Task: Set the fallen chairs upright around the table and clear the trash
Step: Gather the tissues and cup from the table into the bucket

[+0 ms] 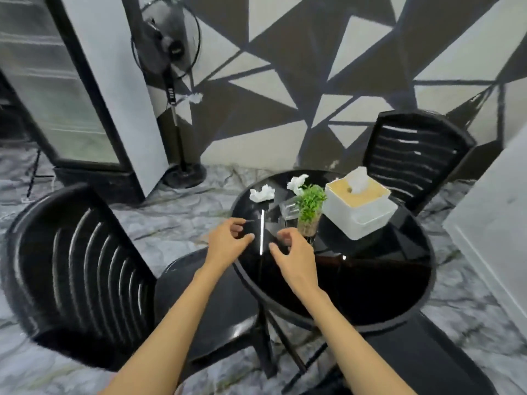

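A round black glossy table (370,280) stands in front of me. Two crumpled white tissues lie on its far side: one (261,193) at the left, another (297,182) behind the plant. One black slatted chair (77,269) stands upright at the left, and a second black chair (413,155) stands upright behind the table at the right. My left hand (228,240) and my right hand (293,255) hover over the table's near left edge, fingers curled apart and holding nothing. A clear plastic cup (289,210) lies on its side past my right hand.
A white tissue box (359,206) and a small green plant in a glass (309,212) sit on the table. A standing fan (171,89) and a glass-door cabinet (65,89) stand at the back left. A white surface (490,232) borders the right. The floor is grey marble.
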### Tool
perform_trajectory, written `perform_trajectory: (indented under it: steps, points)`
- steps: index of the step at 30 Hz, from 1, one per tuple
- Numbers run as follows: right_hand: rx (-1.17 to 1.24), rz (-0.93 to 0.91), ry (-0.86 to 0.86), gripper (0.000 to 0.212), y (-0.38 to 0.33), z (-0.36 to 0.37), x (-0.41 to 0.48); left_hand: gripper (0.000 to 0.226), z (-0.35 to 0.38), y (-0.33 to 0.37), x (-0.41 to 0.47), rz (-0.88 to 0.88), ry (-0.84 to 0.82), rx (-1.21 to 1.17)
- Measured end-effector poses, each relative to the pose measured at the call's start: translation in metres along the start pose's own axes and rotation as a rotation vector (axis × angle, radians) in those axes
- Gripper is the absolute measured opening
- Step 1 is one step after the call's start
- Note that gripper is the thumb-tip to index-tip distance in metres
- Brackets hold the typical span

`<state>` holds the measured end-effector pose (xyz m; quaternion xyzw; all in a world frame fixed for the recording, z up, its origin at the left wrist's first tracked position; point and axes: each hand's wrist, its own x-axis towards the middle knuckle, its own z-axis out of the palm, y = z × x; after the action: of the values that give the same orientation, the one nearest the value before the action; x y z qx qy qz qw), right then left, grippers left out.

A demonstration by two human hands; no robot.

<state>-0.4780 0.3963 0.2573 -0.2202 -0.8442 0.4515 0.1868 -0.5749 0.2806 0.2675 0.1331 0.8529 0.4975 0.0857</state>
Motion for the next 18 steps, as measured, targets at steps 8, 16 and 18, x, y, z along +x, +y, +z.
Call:
perform_trajectory:
  steps: [8,16,18]
  points:
    - [0.162,0.452,0.194,0.064,-0.007,0.07,0.1,0.05,0.01,-0.017,0.133,0.155,-0.187,0.159]
    - [0.591,0.887,0.635,0.094,0.013,0.111,0.174,0.057,0.038,-0.033,0.21,0.221,-0.201,0.237]
    - [0.6,0.935,0.704,0.097,0.019,0.114,0.189,0.059,0.048,-0.037,0.224,0.222,-0.217,0.242]
